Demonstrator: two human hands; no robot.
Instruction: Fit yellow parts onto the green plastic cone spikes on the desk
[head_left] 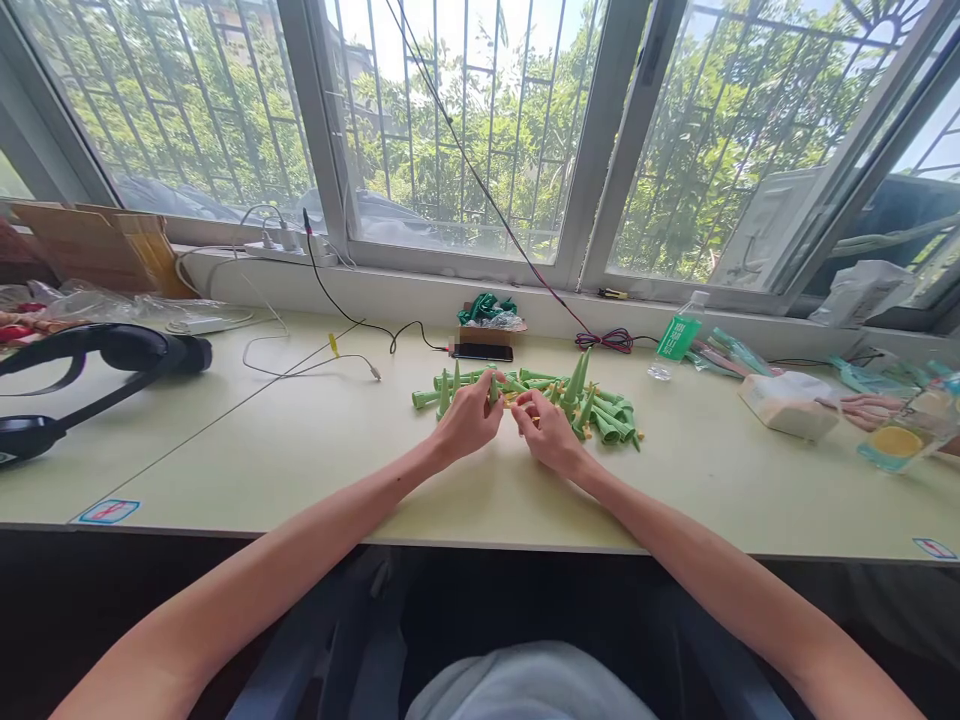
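My left hand (469, 418) is closed around a small green cone-shaped piece (493, 388), whose tip shows at the fingers. Close beside it, my right hand (551, 432) has its fingertips pinched at a thin yellowish bit (511, 404) between the two hands; its kind is too small to make out. Behind and to the right of my hands lies a heap of green plastic-looking cones (609, 428), with small yellow parts among them. Several cones, such as a tall green cone (577, 385), stand upright; others lie on their sides.
Behind the heap are a phone (484, 352) and a small box with green material (489, 312). A bottle (677, 338), tissue pack (789, 405) and clear cup (896, 445) stand right. Left are a black headset (112, 348) and loose cable (322, 368) on the table (300, 455).
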